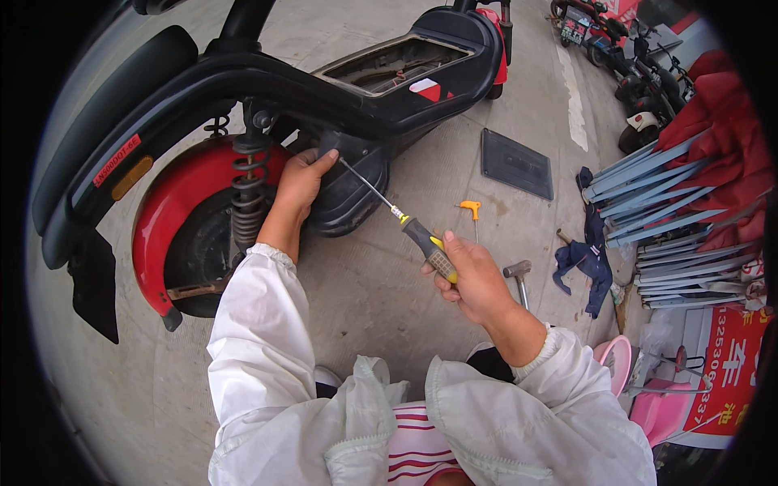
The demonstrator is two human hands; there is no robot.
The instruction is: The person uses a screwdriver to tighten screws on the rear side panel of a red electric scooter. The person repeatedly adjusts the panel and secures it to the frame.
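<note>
Concrete paving (356, 304) underlies the scooter (279, 85); our right hand (480, 283) grips the screwdriver (417, 235), its axis slanting up-left to beside our left hand (300, 182), whose grip we cannot tell.

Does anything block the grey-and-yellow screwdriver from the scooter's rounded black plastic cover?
Nothing visible does. The grey-and-yellow screwdriver, gripped in the right hand, reaches unobstructed toward the rounded black plastic cover; the left hand is close beside its tip. Whether tip and cover touch is unclear.
</note>
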